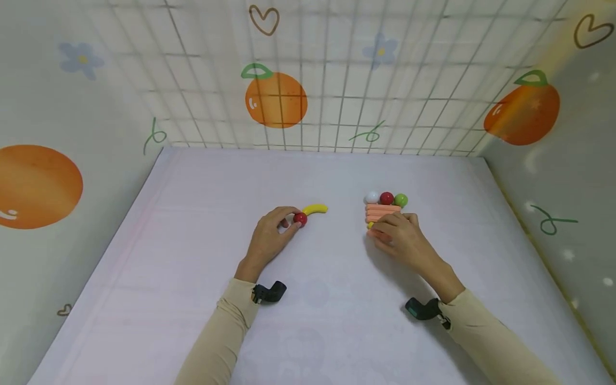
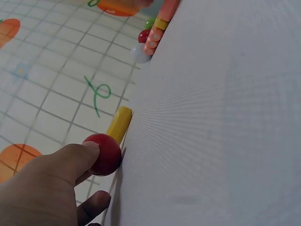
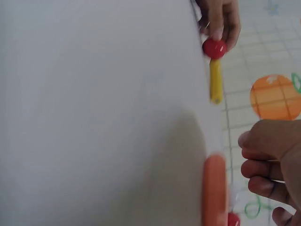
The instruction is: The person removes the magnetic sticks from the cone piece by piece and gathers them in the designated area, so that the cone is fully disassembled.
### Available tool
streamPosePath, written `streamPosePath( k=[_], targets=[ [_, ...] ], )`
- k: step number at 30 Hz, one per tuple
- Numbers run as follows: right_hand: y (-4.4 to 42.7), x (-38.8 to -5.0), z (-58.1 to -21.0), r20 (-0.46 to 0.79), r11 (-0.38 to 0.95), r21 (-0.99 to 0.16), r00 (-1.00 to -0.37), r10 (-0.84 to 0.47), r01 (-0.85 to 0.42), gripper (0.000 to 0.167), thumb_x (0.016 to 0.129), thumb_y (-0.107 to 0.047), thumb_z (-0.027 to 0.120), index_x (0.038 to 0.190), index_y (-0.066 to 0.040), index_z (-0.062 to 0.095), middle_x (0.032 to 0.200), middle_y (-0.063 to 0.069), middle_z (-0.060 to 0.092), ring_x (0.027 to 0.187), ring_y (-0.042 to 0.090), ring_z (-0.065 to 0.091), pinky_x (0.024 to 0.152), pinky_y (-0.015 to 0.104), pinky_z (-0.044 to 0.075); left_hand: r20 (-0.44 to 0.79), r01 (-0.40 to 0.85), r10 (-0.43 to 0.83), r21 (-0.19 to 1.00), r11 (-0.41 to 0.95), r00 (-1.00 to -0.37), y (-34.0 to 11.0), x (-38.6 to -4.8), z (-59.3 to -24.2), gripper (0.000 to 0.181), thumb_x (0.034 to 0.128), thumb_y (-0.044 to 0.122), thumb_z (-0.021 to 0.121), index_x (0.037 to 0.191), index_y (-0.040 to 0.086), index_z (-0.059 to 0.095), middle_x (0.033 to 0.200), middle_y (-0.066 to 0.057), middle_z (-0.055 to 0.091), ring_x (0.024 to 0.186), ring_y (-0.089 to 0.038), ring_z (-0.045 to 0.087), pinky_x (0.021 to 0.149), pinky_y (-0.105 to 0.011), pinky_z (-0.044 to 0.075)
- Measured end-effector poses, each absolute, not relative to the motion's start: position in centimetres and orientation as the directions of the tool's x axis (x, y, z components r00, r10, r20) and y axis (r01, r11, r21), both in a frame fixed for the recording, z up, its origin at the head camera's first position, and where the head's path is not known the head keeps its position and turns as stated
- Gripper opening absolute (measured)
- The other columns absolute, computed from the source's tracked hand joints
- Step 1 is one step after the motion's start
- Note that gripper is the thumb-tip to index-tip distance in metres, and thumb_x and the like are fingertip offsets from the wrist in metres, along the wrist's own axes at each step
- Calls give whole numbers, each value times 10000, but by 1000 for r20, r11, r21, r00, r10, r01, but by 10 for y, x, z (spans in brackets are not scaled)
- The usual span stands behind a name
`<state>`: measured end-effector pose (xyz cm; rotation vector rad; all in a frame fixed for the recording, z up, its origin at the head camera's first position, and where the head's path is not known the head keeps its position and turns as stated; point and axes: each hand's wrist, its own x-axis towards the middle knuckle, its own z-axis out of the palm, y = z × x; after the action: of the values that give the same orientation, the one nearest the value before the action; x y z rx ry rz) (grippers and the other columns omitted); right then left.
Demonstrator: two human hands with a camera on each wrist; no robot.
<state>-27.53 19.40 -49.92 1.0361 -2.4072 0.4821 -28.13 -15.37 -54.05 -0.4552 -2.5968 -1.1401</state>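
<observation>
My left hand (image 1: 270,238) pinches a glossy red ball (image 1: 300,219) between thumb and fingers, low at the tabletop. A curved yellow stick (image 1: 316,208), banana-like, lies against the ball's far side; the left wrist view shows the ball (image 2: 106,155) and yellow stick (image 2: 120,123) close together. My right hand (image 1: 406,240) hovers at the near end of a stack of pink sticks (image 1: 383,212), fingers loosely bent. In the right wrist view nothing sits between its fingers (image 3: 263,141). A yellow piece (image 1: 370,225) shows partly beside those fingers, among the pink sticks.
Behind the pink sticks stand a white ball (image 1: 372,197), a red ball (image 1: 386,198) and a green ball (image 1: 401,200) in a row. A white cloth covers the table (image 1: 308,321). A wire grid (image 1: 332,96) with printed fabric closes the back.
</observation>
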Motion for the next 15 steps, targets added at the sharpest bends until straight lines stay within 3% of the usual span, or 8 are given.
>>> streamPosePath(
  k=[5,9,15],
  targets=[
    [162,-282,-499,571,605,-170,-578,-583,-778,162,755,-77,828,896,-85,749,923,42,691,998,291,624,826,536,366,371,398,187,649,649,-910,-157,-281,-545,290,955,281,709,1240,248,668,1088,86,638,870,-118,550,729,-314,459],
    [135,-284,-496,523,614,-232,-629,-575,-754,149,804,-112,813,939,-86,753,951,36,690,982,270,616,846,496,357,391,421,198,647,635,-899,-158,-281,-551,298,949,296,715,1237,233,673,1106,90,643,870,-120,555,732,-309,461],
    [104,-281,-497,433,632,-310,-697,-571,-710,183,865,-194,788,1015,-94,761,1026,28,692,1001,226,607,821,422,356,447,481,197,712,512,-872,-157,-281,-556,244,951,296,712,1164,177,720,929,83,643,793,-110,562,698,-287,478]
  ],
)
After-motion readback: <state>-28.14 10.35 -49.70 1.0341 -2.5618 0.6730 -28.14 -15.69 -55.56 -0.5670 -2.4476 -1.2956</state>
